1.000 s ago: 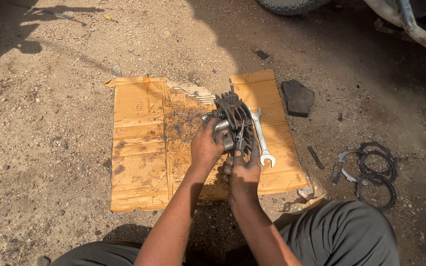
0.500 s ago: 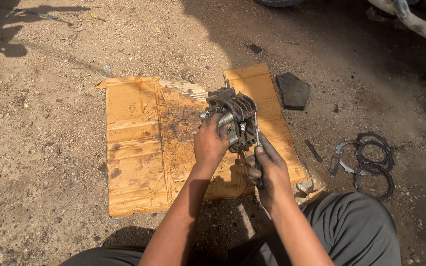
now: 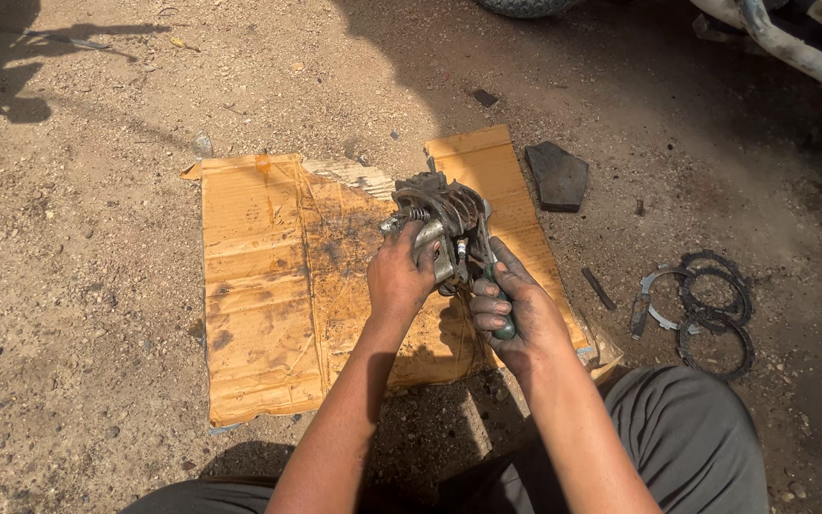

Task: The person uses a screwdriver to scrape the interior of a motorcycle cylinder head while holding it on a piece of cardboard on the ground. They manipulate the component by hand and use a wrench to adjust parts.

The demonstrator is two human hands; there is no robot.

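Hands are working a greasy metal assembly (image 3: 441,224) held just above the stained cardboard sheet (image 3: 268,286) on the dirt ground (image 3: 78,238). Left hand (image 3: 400,278) is gripping the near side of the part, fingers curled tight around its lower body and steadying it. Right hand (image 3: 509,314) is closed around a green-handled tool (image 3: 500,306), probably a screwdriver, with the shaft pointing up into the assembly. Judging by the pose, the step in hand is prying or driving something inside the part while the other hand is bracing it. The next move is likely calling for steady counter-pressure from the left hand and a controlled push or twist, since a slip would be sending the tip toward the bracing fingers. Hard to tell: the tool tip is hidden behind the part and the knuckles, so what it is engaging is not showing. The part's exact type is unclear under the grime; curved spring-like pieces are showing on top. Lying well apart to the right are dark rings (image 3: 711,305), a dark flat pad (image 3: 557,176) and a small dark strip (image 3: 598,288). A vehicle's underside pipe (image 3: 792,52) is getting cut off at the top edge.
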